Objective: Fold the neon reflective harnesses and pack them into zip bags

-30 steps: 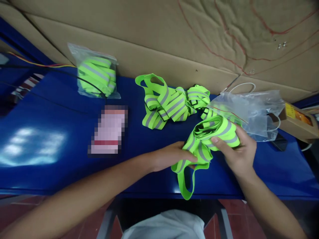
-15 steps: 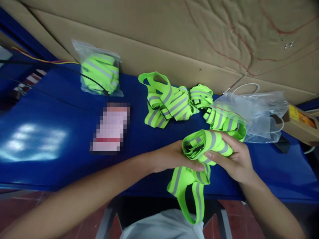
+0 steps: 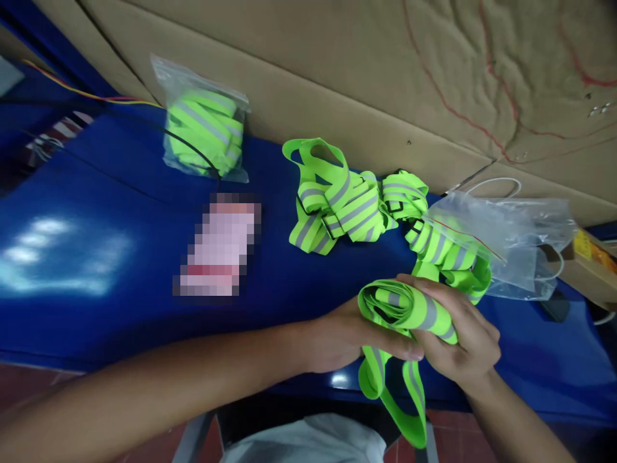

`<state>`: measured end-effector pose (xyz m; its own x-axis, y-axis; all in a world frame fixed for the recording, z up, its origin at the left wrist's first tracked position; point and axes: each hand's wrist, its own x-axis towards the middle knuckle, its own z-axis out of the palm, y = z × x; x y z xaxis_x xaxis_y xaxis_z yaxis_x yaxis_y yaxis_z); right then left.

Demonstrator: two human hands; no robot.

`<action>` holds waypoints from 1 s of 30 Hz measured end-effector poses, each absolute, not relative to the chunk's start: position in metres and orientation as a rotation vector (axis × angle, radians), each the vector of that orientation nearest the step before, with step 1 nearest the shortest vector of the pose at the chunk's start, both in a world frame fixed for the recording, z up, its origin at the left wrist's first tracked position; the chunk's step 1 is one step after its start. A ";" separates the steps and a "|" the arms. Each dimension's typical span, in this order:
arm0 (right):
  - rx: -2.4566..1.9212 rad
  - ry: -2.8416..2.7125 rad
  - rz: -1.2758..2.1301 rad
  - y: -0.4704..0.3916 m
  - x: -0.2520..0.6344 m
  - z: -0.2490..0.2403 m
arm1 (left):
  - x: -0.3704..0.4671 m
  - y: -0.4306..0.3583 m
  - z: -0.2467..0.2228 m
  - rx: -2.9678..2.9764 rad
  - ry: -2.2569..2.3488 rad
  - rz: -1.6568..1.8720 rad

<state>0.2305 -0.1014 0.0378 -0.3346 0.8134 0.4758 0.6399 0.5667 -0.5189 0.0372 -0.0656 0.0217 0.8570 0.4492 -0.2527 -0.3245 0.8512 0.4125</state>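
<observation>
A neon-green reflective strap (image 3: 429,312) with a grey stripe is wound into a thick flattened roll above the front part of the blue table. Its loose end hangs in loops below the roll, over the table's edge. My left hand (image 3: 354,337) is closed around the roll's left and lower side, thumb stretched along beneath it. From the right, my right hand (image 3: 465,334) wraps the roll, fingers over the back and thumb in front. Behind the hands lie more bundled green straps (image 3: 354,202), some with black buckles. The left fingers behind the roll are hidden.
At the back left a clear zip bag (image 3: 205,135) holds folded green straps. A blurred-out phone-like object (image 3: 219,247) lies on the blue table (image 3: 120,328). Empty clear bags (image 3: 520,238) and a cardboard box (image 3: 592,270) sit at the right. Cardboard (image 3: 289,83) lines the back.
The roll and both hands sit slightly lower and further right in view, which has itself shifted. The right hand now wraps more over the roll, turned flatter. The hanging loops have swung right.
</observation>
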 end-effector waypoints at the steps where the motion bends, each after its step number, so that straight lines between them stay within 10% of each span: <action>1: -1.205 -2.048 0.326 -0.102 0.232 0.038 | 0.037 -0.065 0.020 0.384 0.357 0.406; 10: -1.382 -1.292 1.375 -0.093 0.255 0.044 | 0.019 -0.040 0.019 0.832 0.291 0.040; 30: -1.413 -0.853 1.612 -0.078 0.237 0.041 | 0.021 -0.031 0.020 1.411 0.784 0.770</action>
<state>0.2373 -0.0784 0.0409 -0.0442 0.8962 -0.4414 -0.1394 -0.4431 -0.8856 0.0210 -0.0308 0.0199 0.5409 0.8409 -0.0149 -0.0004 0.0180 0.9998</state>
